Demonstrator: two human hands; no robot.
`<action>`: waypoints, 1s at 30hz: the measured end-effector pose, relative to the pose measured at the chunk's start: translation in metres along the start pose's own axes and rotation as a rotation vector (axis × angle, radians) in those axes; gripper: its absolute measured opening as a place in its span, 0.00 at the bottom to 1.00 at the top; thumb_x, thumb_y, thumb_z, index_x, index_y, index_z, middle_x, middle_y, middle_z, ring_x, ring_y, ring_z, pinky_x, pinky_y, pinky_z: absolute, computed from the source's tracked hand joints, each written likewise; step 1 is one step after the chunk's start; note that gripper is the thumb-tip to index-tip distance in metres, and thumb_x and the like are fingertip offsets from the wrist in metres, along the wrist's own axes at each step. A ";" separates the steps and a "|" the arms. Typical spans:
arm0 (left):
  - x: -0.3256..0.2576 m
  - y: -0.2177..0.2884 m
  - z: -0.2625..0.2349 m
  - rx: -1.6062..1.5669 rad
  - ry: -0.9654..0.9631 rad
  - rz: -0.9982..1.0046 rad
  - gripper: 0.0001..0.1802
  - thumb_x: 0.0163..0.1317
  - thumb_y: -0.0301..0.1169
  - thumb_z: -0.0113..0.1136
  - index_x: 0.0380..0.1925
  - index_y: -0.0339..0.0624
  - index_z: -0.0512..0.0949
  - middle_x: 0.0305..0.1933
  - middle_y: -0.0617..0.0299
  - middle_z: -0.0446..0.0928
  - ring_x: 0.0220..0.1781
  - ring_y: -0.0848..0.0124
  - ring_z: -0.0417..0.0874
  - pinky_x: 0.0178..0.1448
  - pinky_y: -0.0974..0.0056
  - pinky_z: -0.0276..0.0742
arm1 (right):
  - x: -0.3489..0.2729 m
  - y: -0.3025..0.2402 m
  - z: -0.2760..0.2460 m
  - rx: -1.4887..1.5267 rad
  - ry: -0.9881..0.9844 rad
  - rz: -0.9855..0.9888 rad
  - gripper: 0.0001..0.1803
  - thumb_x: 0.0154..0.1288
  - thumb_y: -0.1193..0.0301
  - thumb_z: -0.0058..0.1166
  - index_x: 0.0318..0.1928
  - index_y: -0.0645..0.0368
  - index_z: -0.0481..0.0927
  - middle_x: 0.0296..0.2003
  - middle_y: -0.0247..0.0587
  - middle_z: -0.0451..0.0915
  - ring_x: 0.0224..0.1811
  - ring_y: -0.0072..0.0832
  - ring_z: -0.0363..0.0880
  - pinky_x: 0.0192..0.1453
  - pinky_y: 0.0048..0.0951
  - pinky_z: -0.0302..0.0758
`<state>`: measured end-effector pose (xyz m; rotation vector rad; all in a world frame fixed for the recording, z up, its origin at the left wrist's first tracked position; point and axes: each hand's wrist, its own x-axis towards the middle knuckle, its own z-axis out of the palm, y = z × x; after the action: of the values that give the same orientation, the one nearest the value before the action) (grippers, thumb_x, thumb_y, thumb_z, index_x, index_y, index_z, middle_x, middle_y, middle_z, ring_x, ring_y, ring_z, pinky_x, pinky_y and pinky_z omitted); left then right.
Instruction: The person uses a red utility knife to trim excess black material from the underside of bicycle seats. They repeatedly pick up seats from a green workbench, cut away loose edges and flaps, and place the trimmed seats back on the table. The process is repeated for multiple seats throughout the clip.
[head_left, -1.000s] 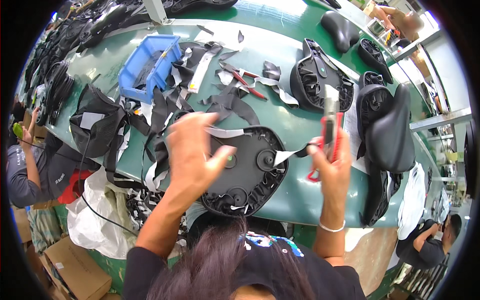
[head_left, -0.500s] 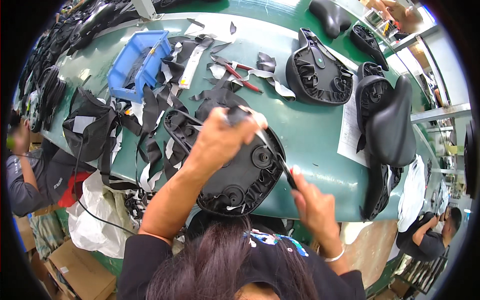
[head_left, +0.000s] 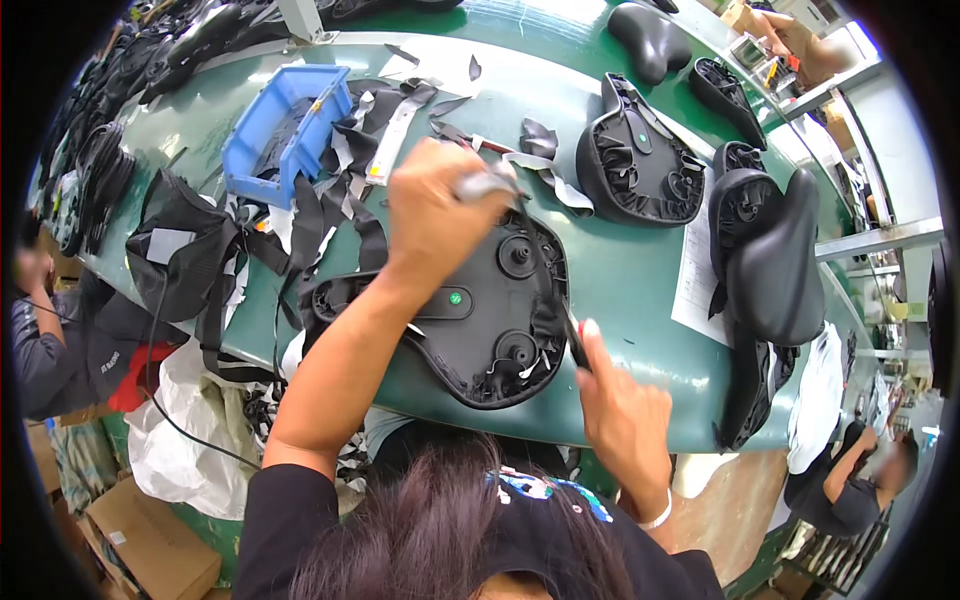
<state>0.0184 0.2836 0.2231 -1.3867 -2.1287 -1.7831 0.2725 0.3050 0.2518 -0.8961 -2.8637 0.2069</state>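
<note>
1. Saddle (head_left: 470,320), black, lies upside down on the green table (head_left: 620,270), near the table's front edge, directly ahead of the person. Underside shell faces up; a small green round sticker sits near its centre.
2. Long axis runs roughly left-right in the head view: narrow nose toward the left, wide rear toward the right.
3. Left hand (head_left: 440,205) is clenched over the saddle's upper right part, gripping the upper end of a dark strip (head_left: 545,270). What else is in the fist is blurred; a greyish end shows, kind unclear.
4. Right hand (head_left: 620,420) pinches the lower end of the same strip at the saddle's right rim. Strip stretches between the two hands, along the rear edge. The forearm hides part of the saddle's middle.
5. Cover folds along the rear rim are hard to make out.
6. Blue bin (head_left: 285,130), open-fronted, stands well to the upper left, with black and white offcuts (head_left: 350,190) between it and the saddle.
7. Second upturned saddle (head_left: 635,160) lies up right; more finished saddles (head_left: 770,260) stack at the right edge, partly over a white paper sheet (head_left: 695,280).
8. White plastic bag (head_left: 190,440) hangs below the table, left; cardboard box (head_left: 150,545) below it, cut off.
</note>
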 end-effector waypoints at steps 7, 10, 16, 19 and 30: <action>-0.019 0.015 -0.037 -0.983 -0.081 -0.855 0.20 0.71 0.38 0.46 0.44 0.30 0.79 0.58 0.52 0.74 0.59 0.66 0.73 0.68 0.64 0.59 | 0.074 0.059 -0.031 -0.073 -0.150 -0.244 0.23 0.60 0.65 0.56 0.57 0.35 0.75 0.20 0.41 0.75 0.20 0.38 0.74 0.24 0.39 0.67; -0.056 0.026 -0.052 -0.793 -0.259 -0.563 0.24 0.72 0.41 0.41 0.42 0.29 0.78 0.53 0.49 0.76 0.53 0.64 0.76 0.62 0.63 0.65 | 0.113 0.069 -0.037 0.019 -0.182 -0.496 0.22 0.60 0.65 0.55 0.56 0.35 0.76 0.21 0.38 0.73 0.22 0.36 0.71 0.27 0.38 0.66; -0.016 0.003 -0.092 -1.128 -0.076 -0.127 0.24 0.72 0.49 0.35 0.20 0.48 0.63 0.11 0.71 0.53 0.23 0.76 0.58 0.31 0.71 0.57 | 0.070 0.045 -0.042 -0.281 -0.202 -0.425 0.28 0.58 0.66 0.58 0.60 0.35 0.72 0.18 0.35 0.70 0.17 0.32 0.69 0.21 0.35 0.62; 0.027 0.017 -0.116 -1.725 -0.235 -0.160 0.27 0.73 0.43 0.31 0.14 0.46 0.64 0.10 0.69 0.54 0.31 0.73 0.61 0.42 0.67 0.60 | 0.018 0.034 -0.041 -0.219 -0.263 -0.247 0.29 0.60 0.64 0.56 0.63 0.43 0.68 0.14 0.38 0.71 0.12 0.35 0.70 0.17 0.37 0.63; 0.011 0.006 -0.001 -0.790 -1.039 -0.213 0.09 0.65 0.34 0.54 0.33 0.39 0.74 0.33 0.60 0.79 0.41 0.69 0.80 0.46 0.65 0.72 | 0.069 0.046 -0.045 -0.013 -0.257 -0.359 0.25 0.62 0.63 0.54 0.60 0.46 0.69 0.15 0.38 0.73 0.15 0.38 0.73 0.20 0.38 0.64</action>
<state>0.0153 0.2892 0.2343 -2.8810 -1.9438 -2.4878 0.2497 0.3860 0.2941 -0.3636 -3.1996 0.2806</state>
